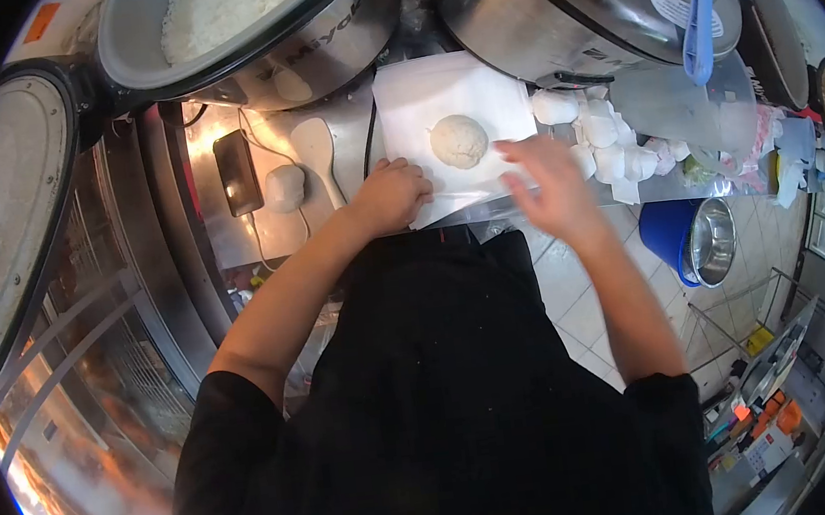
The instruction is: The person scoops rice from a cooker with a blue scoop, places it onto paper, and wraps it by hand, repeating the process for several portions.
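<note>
The round off-white rice ball (459,141) sits at the middle of a square white wrapping sheet (415,91) on the steel desk (279,233), between two large rice cookers. The left hand (391,194) rests on the sheet's near left corner with fingers curled; whether its grip pinches the sheet cannot be told. The right hand (550,181), blurred, lies over the sheet's right edge, its grip spread flat. A pile of white wrapped balls (603,134) lies just beside it; a white rice paddle (316,155) and a black phone (237,172) lie to the left.
</note>
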Motion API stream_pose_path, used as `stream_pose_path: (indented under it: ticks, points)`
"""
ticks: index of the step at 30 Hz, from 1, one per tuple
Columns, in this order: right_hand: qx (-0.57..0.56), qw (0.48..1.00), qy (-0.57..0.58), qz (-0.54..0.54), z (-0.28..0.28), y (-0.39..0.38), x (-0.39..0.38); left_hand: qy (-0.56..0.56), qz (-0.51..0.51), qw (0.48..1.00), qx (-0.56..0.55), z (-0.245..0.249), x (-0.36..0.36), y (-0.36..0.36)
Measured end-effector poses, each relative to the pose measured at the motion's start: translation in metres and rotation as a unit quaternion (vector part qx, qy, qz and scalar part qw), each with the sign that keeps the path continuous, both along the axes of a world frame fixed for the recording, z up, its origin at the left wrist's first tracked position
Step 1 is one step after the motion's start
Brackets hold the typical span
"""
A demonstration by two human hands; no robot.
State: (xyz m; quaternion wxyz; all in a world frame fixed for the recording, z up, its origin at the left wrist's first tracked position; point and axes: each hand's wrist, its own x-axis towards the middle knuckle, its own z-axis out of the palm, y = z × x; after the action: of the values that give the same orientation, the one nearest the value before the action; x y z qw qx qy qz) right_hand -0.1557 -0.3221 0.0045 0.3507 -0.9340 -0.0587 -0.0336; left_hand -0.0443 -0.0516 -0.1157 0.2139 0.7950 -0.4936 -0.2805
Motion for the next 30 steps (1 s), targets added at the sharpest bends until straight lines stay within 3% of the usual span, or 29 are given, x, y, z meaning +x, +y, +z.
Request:
stream_pose_path:
  ticks: [2,3,5,10,12,16,18,22,24,25,27,28,30]
  points:
    - [-0.113,0.993,-0.001,-0.024,-0.059,0.014,-0.026,-0.008,-0.006,1.0,0.02,0.01,0.002,-0.002]
    - [-0.107,0.994,0.001,-0.022,-0.067,0.014,-0.029,-0.015,-0.016,0.999,0.038,0.016,0.001,-0.004]
    - [-0.085,0.985,0.147,-0.016,-0.074,0.013,-0.037,-0.036,-0.007,0.999,0.037,0.028,0.001,-0.01]
    - [0.0,0.971,0.224,-0.078,-0.079,-0.004,-0.034,-0.087,0.037,0.996,-0.005,0.031,-0.004,-0.026]
    - [-0.109,0.983,0.14,-0.048,-0.085,-0.012,-0.038,-0.124,0.048,0.99,-0.051,0.031,-0.007,-0.026]
    - [-0.112,0.99,0.083,-0.025,-0.113,-0.025,-0.051,-0.093,0.037,0.992,-0.08,0.028,-0.002,-0.017]
    - [-0.077,0.997,0.024,-0.011,-0.118,-0.025,-0.062,-0.132,-0.011,0.981,-0.145,0.024,-0.001,-0.006]
    - [-0.08,0.997,-0.008,0.022,-0.106,-0.007,-0.082,-0.16,-0.082,0.97,-0.164,0.009,-0.009,0.028]
    - [-0.053,0.998,-0.019,0.037,-0.113,0.005,-0.094,-0.056,-0.115,0.985,-0.116,-0.008,-0.013,0.045]
    - [-0.053,0.998,-0.018,0.035,-0.12,0.009,-0.096,-0.055,-0.118,0.985,-0.117,-0.005,-0.013,0.044]
    - [-0.039,0.999,0.002,-0.024,-0.134,0.016,-0.101,0.079,0.046,0.995,-0.029,-0.002,-0.014,0.042]
    - [-0.039,0.999,0.004,-0.027,-0.135,0.019,-0.096,0.082,0.042,0.995,-0.029,0.007,-0.009,0.031]
    - [-0.073,0.973,0.134,-0.17,-0.137,0.024,-0.068,0.152,0.231,0.958,0.078,0.024,0.007,-0.005]
